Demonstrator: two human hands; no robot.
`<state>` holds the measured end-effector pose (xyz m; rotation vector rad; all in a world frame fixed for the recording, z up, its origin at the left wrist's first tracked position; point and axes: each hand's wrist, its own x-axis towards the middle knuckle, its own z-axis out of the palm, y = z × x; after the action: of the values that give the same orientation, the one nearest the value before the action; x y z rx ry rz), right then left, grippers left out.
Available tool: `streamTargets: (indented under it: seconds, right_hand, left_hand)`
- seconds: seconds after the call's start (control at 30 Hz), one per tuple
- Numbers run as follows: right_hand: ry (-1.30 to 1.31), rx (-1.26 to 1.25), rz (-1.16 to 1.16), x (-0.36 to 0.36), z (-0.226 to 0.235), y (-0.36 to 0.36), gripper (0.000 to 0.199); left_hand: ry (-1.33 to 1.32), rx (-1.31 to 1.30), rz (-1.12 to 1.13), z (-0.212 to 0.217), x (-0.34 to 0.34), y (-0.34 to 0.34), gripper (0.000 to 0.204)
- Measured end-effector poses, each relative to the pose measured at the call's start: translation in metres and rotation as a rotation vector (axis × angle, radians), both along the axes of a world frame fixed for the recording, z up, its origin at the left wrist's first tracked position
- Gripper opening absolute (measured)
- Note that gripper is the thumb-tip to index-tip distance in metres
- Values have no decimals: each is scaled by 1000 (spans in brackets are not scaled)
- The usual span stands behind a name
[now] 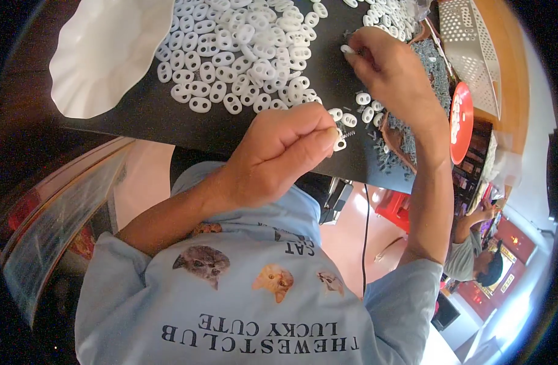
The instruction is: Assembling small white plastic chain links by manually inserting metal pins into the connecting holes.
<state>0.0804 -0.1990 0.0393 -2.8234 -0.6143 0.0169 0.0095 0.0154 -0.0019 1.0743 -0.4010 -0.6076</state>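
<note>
My left hand is closed, thumb and finger pinching a white two-hole cord lock piece near the table's front edge. A thin coil spring sticks out beside that piece. Farther off to the right, my right hand bends over the table with its fingers pinched. A small white piece shows at its fingertips; its exact shape is too small to tell. Many white cord lock pieces lie heaped beyond my left hand. Several more sit between the hands.
A white wavy-edged tray stands at the left. Small grey springs are piled right of my right hand. A red plate with white bits and a white perforated basket lie beyond. Another person sits at far right.
</note>
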Motion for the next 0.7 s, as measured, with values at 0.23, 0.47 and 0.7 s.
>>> streamTargets:
  seconds: [0.23, 0.47, 0.7]
  right_hand:
    - [24, 82, 29, -24, 15, 19, 14]
    - [577, 722, -105, -64, 25, 33, 9]
    - [569, 1024, -209, -81, 15, 43, 18]
  left_hand:
    - [-4, 1, 29, -3, -1, 1, 19]
    - [140, -154, 100, -2, 0, 1, 18]
    - [230, -192, 110, -3, 0, 4, 21]
